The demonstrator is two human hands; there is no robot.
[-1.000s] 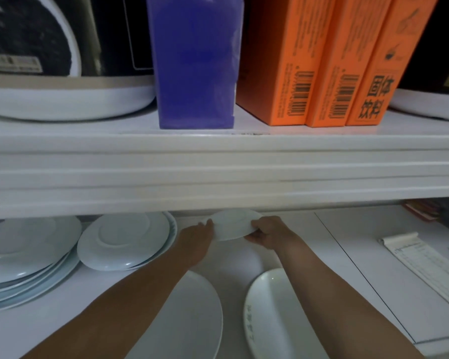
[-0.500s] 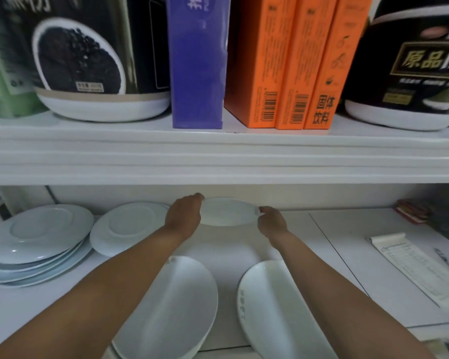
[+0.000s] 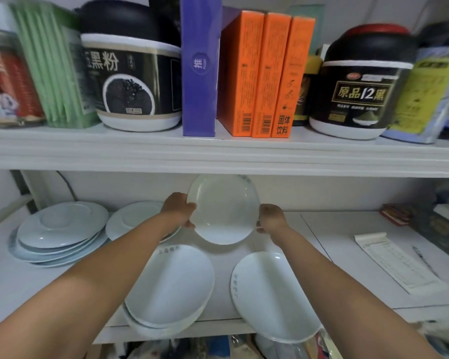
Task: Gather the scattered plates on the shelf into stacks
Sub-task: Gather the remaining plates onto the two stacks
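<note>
Lower shelf (image 3: 347, 244), front edge: I log a stack of white oval plates (image 3: 169, 286) at left and a single oval plate (image 3: 272, 294) at right, overhanging the edge. Mid-depth: my left hand (image 3: 179, 208) and right hand (image 3: 271, 218) each clasp a side rim of a small white plate (image 3: 223, 208), held tilted above the shelf. Left rear: two stacks of pale blue plates (image 3: 60, 229). Right: a notepad (image 3: 397, 263). Upper shelf: three orange boxes (image 3: 265, 73).
</note>
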